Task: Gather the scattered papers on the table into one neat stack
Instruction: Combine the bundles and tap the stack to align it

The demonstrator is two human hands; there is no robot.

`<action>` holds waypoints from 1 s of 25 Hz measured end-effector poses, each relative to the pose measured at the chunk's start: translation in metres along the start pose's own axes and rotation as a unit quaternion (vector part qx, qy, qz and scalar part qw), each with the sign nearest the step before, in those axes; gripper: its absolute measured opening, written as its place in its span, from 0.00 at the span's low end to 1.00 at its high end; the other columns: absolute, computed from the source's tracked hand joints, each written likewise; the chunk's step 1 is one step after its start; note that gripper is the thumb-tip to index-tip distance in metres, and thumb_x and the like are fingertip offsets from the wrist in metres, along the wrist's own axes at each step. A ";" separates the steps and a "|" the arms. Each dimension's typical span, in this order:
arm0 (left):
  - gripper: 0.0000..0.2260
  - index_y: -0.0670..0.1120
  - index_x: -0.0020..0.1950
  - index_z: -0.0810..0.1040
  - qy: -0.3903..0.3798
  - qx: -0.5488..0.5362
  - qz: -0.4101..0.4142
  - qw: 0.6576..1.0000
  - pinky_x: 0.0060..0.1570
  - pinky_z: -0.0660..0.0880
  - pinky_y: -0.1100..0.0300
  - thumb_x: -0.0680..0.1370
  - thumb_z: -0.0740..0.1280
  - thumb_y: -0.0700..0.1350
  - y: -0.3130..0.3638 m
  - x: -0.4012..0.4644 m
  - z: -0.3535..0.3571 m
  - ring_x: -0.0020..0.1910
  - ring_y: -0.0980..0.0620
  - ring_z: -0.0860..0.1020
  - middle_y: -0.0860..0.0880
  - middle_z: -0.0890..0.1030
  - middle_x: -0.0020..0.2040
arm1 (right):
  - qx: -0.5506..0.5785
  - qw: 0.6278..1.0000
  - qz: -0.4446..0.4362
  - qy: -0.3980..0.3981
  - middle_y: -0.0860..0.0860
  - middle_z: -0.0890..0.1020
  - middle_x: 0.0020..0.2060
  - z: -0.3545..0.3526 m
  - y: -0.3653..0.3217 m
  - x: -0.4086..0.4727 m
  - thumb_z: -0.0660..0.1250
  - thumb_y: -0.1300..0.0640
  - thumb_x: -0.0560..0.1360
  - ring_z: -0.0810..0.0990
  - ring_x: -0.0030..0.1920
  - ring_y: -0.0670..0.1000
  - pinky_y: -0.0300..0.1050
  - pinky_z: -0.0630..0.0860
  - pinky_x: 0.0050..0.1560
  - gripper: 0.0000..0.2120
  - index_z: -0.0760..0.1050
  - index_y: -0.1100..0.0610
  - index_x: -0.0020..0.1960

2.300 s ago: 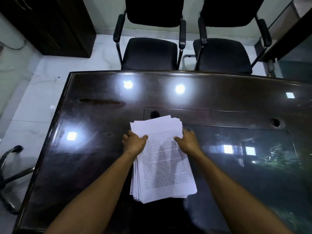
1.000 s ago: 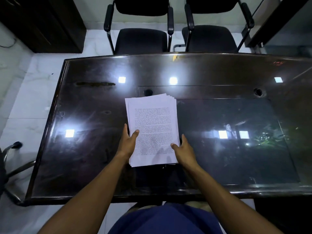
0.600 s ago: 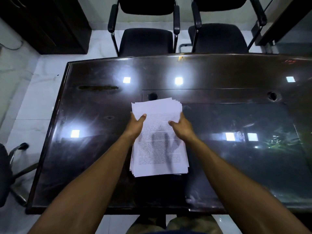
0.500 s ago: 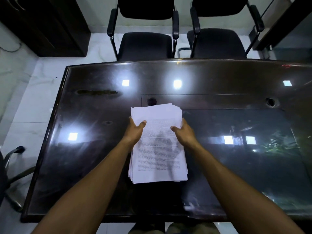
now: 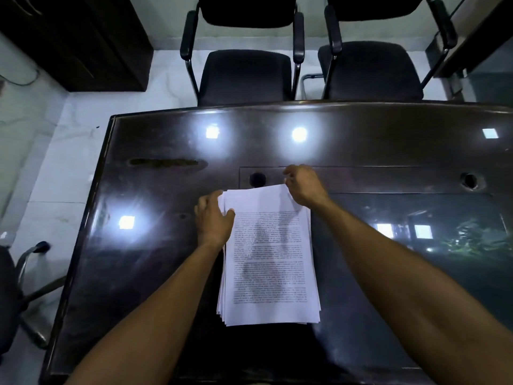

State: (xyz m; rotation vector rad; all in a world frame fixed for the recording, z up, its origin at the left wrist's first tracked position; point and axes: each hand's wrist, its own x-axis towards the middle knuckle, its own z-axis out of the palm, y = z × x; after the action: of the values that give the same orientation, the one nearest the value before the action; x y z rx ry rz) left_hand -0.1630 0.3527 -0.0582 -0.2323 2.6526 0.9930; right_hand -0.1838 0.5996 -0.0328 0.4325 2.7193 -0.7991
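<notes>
So the paper stack [image 5: 270, 257] is laid flat on the dark glossy table [image 5: 155, 273], roughly in the middle of the near half, printed side up with a block of text on the top sheet. It's gripped at its far left corner by the left hand [image 5: 213, 220]: the thumb is laid over the top sheet, and the other fingers [image 5: 204, 202] are wrapped along the left edge, so that corner is clamped. The far right corner is covered by the right hand [image 5: 302, 184], whose fingers are curled down over the far edge; whether paper is actually pinched there or just pressed on can't be told, since the fingertips are hidden.

The long axis of the stack is run near-to-far, away from the person, with the text's top end at the far side. The sheets aren't squared up all the way: edges are fanned out a little along the left side and at the near left corner.

Ceiling lights are mirrored in the tabletop as bright squares. A round cable hole [image 5: 257, 179] is seen just beyond the stack's far edge, and a second cable hole [image 5: 469, 180] is set well off to the right. Two black armchairs [image 5: 244, 73] are parked at the far side of the table, on a pale marble-look floor [image 5: 50, 162]. A dark cabinet [image 5: 75, 37] is stood at far left, and part of an office chair [image 5: 16, 287] is caught at the left edge.
</notes>
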 end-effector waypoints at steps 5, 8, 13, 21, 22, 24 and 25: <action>0.23 0.53 0.70 0.74 -0.044 0.143 0.025 0.988 0.69 0.67 0.49 0.76 0.71 0.52 0.014 0.025 0.000 0.67 0.43 0.67 0.46 0.69 0.67 | -0.043 0.998 0.011 -0.054 0.56 0.84 0.50 0.008 0.003 0.025 0.65 0.57 0.78 0.81 0.50 0.60 0.51 0.77 0.48 0.07 0.83 0.54 0.48; 0.20 0.52 0.67 0.78 -0.020 0.152 0.082 0.985 0.68 0.68 0.48 0.75 0.72 0.50 0.010 0.034 0.002 0.65 0.44 0.68 0.47 0.70 0.64 | -0.038 0.996 0.013 -0.084 0.53 0.85 0.46 0.007 0.012 0.031 0.65 0.57 0.78 0.82 0.47 0.58 0.51 0.79 0.47 0.08 0.83 0.53 0.45; 0.20 0.53 0.64 0.79 -0.012 0.180 0.108 0.978 0.66 0.67 0.48 0.74 0.74 0.55 0.010 0.036 0.002 0.65 0.45 0.68 0.48 0.72 0.63 | 0.010 0.992 -0.007 -0.125 0.50 0.84 0.44 0.004 0.021 0.038 0.68 0.56 0.78 0.80 0.45 0.52 0.46 0.74 0.40 0.06 0.82 0.53 0.44; 0.12 0.52 0.55 0.78 -0.016 0.194 0.151 0.969 0.67 0.65 0.49 0.74 0.74 0.49 0.018 0.044 -0.002 0.66 0.45 0.69 0.48 0.73 0.63 | -0.006 0.992 0.006 -0.124 0.49 0.84 0.44 0.002 0.024 0.035 0.67 0.56 0.79 0.81 0.46 0.52 0.46 0.75 0.42 0.09 0.82 0.52 0.41; 0.13 0.52 0.57 0.79 -0.019 0.191 0.153 0.969 0.67 0.66 0.48 0.74 0.74 0.49 0.015 0.045 -0.002 0.67 0.45 0.69 0.48 0.73 0.64 | -0.015 0.992 0.010 -0.122 0.50 0.84 0.44 0.001 0.027 0.034 0.67 0.56 0.79 0.82 0.46 0.53 0.46 0.75 0.43 0.09 0.82 0.51 0.41; 0.15 0.52 0.60 0.79 -0.027 0.183 0.145 0.972 0.66 0.67 0.48 0.74 0.74 0.49 0.011 0.045 -0.003 0.67 0.45 0.69 0.48 0.73 0.65 | -0.049 0.992 0.012 -0.115 0.51 0.84 0.44 -0.001 0.032 0.032 0.66 0.56 0.78 0.82 0.46 0.55 0.48 0.77 0.45 0.09 0.80 0.51 0.40; 0.17 0.51 0.62 0.79 -0.028 0.173 0.137 0.975 0.66 0.68 0.48 0.75 0.74 0.49 0.009 0.044 -0.003 0.67 0.45 0.69 0.48 0.73 0.65 | -0.067 0.991 0.010 -0.111 0.52 0.85 0.44 -0.002 0.033 0.030 0.66 0.56 0.77 0.82 0.46 0.56 0.49 0.78 0.45 0.09 0.80 0.51 0.40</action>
State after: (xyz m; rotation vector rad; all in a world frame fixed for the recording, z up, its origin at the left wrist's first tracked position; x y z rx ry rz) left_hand -0.2076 0.3550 -0.0651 0.2414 2.7963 0.5786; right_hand -0.2002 0.6337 -0.0572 0.3206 2.5371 -0.6148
